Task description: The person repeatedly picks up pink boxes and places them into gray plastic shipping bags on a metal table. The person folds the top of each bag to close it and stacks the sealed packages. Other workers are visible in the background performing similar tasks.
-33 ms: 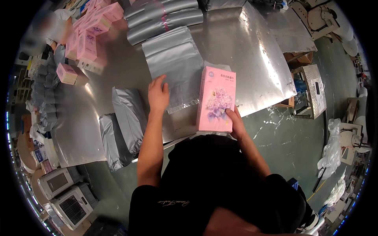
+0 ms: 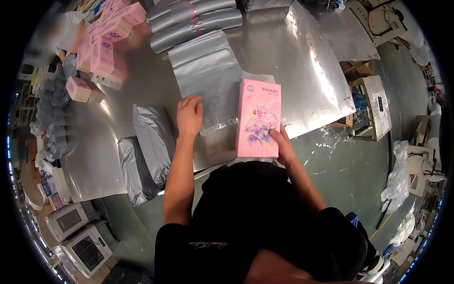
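Bagging step: right hand (image 2: 283,147) has a closed grip on the pink box (image 2: 258,118); left hand (image 2: 189,115) lies flat, holding nothing, on the grey mailer bag (image 2: 205,75). Next, I judge, open the bag's near mouth.

The box (image 2: 258,118) was pink with a purple flower print. Beside the box, the bag (image 2: 206,75) was silver-grey, on a shiny grey table (image 2: 302,61).
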### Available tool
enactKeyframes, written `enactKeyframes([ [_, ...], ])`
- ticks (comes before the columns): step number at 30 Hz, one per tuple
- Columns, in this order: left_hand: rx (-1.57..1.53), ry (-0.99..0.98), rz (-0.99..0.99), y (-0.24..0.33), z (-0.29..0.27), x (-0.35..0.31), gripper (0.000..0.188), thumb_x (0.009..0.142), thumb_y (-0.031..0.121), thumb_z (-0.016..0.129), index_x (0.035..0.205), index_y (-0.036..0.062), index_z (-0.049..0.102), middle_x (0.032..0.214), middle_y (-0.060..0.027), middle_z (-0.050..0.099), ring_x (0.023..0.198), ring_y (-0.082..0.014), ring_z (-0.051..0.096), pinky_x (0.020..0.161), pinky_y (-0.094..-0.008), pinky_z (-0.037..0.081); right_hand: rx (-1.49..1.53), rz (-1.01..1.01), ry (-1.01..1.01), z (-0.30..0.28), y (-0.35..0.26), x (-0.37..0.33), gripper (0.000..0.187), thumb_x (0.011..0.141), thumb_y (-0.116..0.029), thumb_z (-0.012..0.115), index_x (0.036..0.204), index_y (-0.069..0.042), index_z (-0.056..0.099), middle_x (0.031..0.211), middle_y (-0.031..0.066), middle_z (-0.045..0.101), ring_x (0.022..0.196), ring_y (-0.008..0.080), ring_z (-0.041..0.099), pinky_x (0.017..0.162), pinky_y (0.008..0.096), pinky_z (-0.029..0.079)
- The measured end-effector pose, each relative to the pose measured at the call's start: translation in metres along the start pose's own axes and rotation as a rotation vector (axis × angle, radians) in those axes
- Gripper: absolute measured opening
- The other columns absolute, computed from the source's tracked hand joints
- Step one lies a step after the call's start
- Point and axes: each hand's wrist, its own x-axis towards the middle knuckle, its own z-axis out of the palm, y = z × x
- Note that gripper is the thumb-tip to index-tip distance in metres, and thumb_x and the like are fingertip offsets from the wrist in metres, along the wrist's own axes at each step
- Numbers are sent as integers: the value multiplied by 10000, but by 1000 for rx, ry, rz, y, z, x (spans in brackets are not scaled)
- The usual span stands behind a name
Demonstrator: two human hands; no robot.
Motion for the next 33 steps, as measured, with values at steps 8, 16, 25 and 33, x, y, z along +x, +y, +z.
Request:
enactKeyframes([
  [8, 180, -85, 128, -4, 6, -26, 248, 817, 93, 727, 1062, 56, 739, 1248, -97, 667, 1212, -326, 576, 1008, -427, 503, -124, 38, -289, 25, -16, -8, 849, 939, -193, 704, 1629, -43, 233, 1552, 149, 458, 1417, 254, 452, 1152, 393, 392],
  [16, 252, -50, 176, -18, 14, -16, 178, 805, 125, 674, 948, 37, 733, 1131, -92, 675, 1077, -327, 604, 908, -415, 526, -752, 55, -348, 20, 23, -8, 927, 928, -428, 730, 1627, -67, 239, 1534, 209, 463, 1371, 289, 500, 1113, 408, 428],
  [25, -346, 3, -433, -60, 29, -1, 150, 872, 103, 745, 956, -22, 743, 972, -146, 664, 883, -276, 643, 807, -374, 516, -1320, -397, -199, 38, -54, 39, 513, 910, -344, 725, 1350, -100, 626, 1176, 158, 614, 1102, 363, 598, 942, 466, 501],
  [33, 95, 173, 71, -12, -4, -9, 88, 845, 99, 739, 912, 44, 724, 1027, -150, 654, 987, -351, 602, 898, -444, 486, -1735, -1294, -141, 81, -54, 138, 150, 806, -181, 667, 943, -120, 668, 931, 107, 651, 871, 302, 656, 732, 418, 510],
])
